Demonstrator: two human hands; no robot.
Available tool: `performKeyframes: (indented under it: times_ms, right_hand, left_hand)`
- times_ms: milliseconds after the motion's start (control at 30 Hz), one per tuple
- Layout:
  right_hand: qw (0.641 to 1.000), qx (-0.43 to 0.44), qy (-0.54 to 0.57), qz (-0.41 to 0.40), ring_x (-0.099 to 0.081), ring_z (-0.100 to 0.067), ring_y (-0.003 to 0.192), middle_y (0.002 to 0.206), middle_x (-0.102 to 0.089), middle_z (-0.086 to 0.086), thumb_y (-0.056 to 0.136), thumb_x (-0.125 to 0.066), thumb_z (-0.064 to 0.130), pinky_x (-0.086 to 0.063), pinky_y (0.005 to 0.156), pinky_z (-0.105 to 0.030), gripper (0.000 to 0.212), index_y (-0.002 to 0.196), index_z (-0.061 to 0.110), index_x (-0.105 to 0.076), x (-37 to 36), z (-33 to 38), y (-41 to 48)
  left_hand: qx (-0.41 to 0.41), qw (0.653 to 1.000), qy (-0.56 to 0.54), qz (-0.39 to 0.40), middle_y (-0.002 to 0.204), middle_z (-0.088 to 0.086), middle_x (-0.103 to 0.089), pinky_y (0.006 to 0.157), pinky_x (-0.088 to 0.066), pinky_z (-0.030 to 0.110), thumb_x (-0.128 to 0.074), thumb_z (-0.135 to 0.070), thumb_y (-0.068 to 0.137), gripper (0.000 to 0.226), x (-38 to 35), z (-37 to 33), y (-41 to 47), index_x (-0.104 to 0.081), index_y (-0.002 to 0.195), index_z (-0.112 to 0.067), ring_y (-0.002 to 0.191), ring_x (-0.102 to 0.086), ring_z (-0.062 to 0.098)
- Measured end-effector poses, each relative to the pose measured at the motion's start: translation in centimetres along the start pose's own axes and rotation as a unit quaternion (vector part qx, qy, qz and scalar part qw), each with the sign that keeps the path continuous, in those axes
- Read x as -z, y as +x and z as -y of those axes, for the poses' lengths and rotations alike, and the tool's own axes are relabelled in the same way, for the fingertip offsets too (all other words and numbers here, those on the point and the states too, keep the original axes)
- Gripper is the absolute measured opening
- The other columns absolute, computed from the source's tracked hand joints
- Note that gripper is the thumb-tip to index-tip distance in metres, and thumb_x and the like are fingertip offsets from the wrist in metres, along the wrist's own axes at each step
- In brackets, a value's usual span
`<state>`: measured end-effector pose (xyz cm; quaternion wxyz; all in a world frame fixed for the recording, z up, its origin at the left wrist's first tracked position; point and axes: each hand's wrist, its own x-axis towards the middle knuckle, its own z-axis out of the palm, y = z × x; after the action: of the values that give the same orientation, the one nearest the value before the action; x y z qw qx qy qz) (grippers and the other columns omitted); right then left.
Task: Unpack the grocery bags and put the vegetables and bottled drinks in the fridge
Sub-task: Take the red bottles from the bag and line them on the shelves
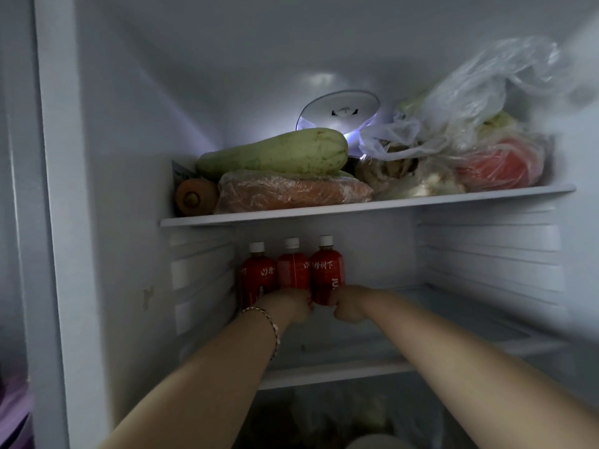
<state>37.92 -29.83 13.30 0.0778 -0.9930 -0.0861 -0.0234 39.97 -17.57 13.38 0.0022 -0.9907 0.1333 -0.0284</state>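
Note:
Three red bottled drinks with white caps stand side by side at the back left of the fridge's middle shelf (372, 371): a left bottle (257, 273), a middle bottle (293, 268) and a right bottle (327, 270). My left hand (288, 306), with a bracelet on its wrist, grips the base of the middle bottle. My right hand (348, 304) grips the base of the right bottle. On the top shelf (366, 207) lie a pale green squash (275, 153), wrapped carrots (291, 191) and bagged vegetables (453, 150).
The right part of the middle shelf holds nothing. Ribbed rails line the fridge's right wall (492, 257). A dim drawer with produce sits below (340, 416). The fridge's left frame (61, 222) stands close to my left arm.

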Motion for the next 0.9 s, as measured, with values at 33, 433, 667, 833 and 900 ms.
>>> performKeyframes:
  times_ms: [33,433,667,833,900]
  right_hand:
    - [1.0,0.005,0.001,-0.011,-0.045,-0.029,0.128,0.142,-0.043,-0.017,0.098,-0.037,0.005,-0.037,0.102,-0.028,0.043,0.142,0.004,-0.039,0.1,0.2,-0.5]
    - [0.975,0.194,0.061,-0.085,-0.062,-0.02,0.089,0.101,-0.067,-0.005,0.09,-0.054,0.019,-0.05,0.075,-0.03,0.018,0.098,0.014,-0.07,0.4,3.7,-11.5]
    - [0.923,0.378,0.066,-0.032,-0.061,-0.017,0.085,0.081,-0.062,0.004,0.087,-0.055,0.029,-0.045,0.075,-0.025,0.012,0.083,0.026,-0.065,-3.5,7.8,-23.3]
    - [0.861,0.5,-0.049,0.08,-0.061,-0.02,0.092,0.1,-0.068,-0.002,0.09,-0.051,0.033,-0.045,0.069,-0.025,0.024,0.103,0.02,-0.066,-8.1,13.3,-33.9]
    - [0.829,0.547,-0.066,0.097,-0.06,-0.018,0.09,0.11,-0.064,0.002,0.09,-0.049,0.034,-0.048,0.073,-0.03,0.026,0.107,0.022,-0.064,-10.5,15.6,-38.3]
  left_hand:
    - [0.005,1.0,-0.013,-0.011,0.137,0.012,-0.049,0.102,-0.039,0.03,-0.035,-0.025,0.101,0.038,0.1,0.0,-0.3,-0.048,0.133,-0.011,0.121,-0.05,0.027]
    - [0.139,0.975,-0.003,-0.175,0.12,0.015,-0.059,0.089,-0.048,0.037,-0.045,-0.019,0.094,0.029,0.5,-0.6,-17.9,-0.059,0.114,-0.004,0.11,-0.057,0.033]
    - [0.319,0.947,-0.038,-0.027,0.083,0.005,-0.064,0.073,-0.054,0.031,-0.046,-0.024,0.093,0.023,-4.1,-1.8,-35.4,-0.057,0.078,-0.011,0.082,-0.066,0.024]
    - [0.466,0.874,-0.099,0.096,0.076,0.008,-0.068,0.053,-0.045,0.02,-0.04,-0.022,0.091,0.035,-9.0,-4.4,-48.8,-0.052,0.06,-0.012,0.051,-0.056,0.015]
    - [0.522,0.844,-0.101,0.072,0.094,0.008,-0.068,0.063,-0.048,0.024,-0.043,-0.026,0.091,0.028,-10.6,-5.9,-54.7,-0.059,0.073,-0.012,0.073,-0.062,0.021]
